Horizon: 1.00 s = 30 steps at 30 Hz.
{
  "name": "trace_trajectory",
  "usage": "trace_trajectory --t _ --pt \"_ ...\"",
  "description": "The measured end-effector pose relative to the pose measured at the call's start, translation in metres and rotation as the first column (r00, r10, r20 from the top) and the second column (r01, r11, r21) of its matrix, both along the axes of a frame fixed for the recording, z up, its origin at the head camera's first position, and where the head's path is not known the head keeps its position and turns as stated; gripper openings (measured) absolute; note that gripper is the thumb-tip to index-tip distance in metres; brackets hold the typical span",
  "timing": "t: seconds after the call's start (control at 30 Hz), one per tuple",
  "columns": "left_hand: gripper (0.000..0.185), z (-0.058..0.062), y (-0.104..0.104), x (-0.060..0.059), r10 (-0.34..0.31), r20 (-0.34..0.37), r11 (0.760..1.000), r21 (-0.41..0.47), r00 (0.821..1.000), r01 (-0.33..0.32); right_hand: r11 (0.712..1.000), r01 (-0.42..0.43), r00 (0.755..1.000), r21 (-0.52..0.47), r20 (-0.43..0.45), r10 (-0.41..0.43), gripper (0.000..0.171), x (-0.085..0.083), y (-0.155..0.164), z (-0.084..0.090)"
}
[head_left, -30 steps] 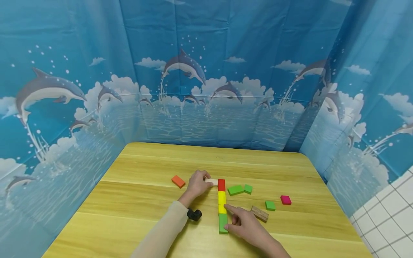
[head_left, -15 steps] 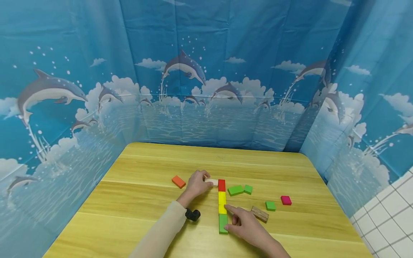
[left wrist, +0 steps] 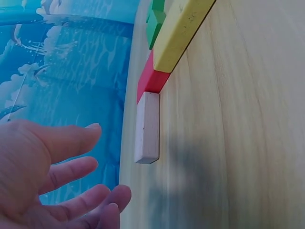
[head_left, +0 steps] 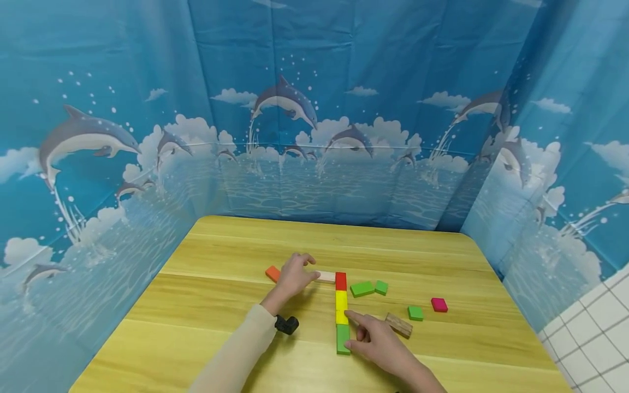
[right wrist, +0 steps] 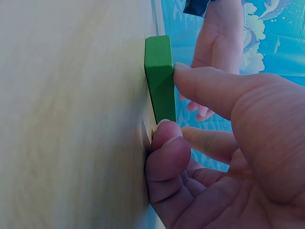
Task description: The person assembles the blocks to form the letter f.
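A row of blocks lies on the table (head_left: 221, 240): green (head_left: 343, 339) nearest, then yellow (head_left: 341, 307), then red (head_left: 341, 281). A pale wooden block (left wrist: 147, 128) meets the red one at a right angle, extending left. My left hand (head_left: 295, 275) hovers at the pale block's free end, fingers spread and holding nothing; the left wrist view shows a gap between. My right hand (head_left: 380, 344) rests at the row's right side. Its thumb (right wrist: 209, 86) touches the green block, and its index finger reaches to the yellow part. The other fingers are bent under the palm.
An orange block (head_left: 272, 273) lies left, partly behind the left hand. To the row's right are a long green block (head_left: 362, 289), small green blocks (head_left: 381, 287) (head_left: 415, 313), a brown wood-grain block (head_left: 399, 325) and a magenta block (head_left: 439, 304). A dolphin-print curtain (head_left: 314, 180) surrounds the table.
My left hand has let go of the pale block and drawn back to the left, its fingers spreading. The right hand keeps its place on the row. The head view has shifted slightly.
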<state>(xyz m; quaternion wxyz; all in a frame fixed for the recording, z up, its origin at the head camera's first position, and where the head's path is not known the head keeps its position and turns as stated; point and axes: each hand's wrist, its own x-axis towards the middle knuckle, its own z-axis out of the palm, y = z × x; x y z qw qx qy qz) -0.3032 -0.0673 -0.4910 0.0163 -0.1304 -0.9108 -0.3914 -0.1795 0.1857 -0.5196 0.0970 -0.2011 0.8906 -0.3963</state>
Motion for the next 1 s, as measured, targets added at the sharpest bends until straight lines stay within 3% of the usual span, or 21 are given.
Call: trace_trajectory --t 0.53,0.8,1.0 --pt "0.04 -0.003 -0.029 0.011 0.03 -0.002 0.999 -0.036 1.0 -0.03 0.997 -0.006 1.0 -0.074 0.03 0.008 0.067 0.003 0.001 -0.002" --pt "0.038 -0.007 -0.052 0.011 0.097 -0.068 0.991 -0.088 0.993 -0.103 0.998 0.002 1.0 -0.062 0.018 -0.001 0.07 0.002 0.002 0.003" --pt "0.038 -0.015 -0.066 0.012 0.16 -0.08 0.982 -0.092 0.984 -0.167 0.997 0.004 1.0 -0.077 0.015 -0.003 0.068 0.003 0.002 0.0"
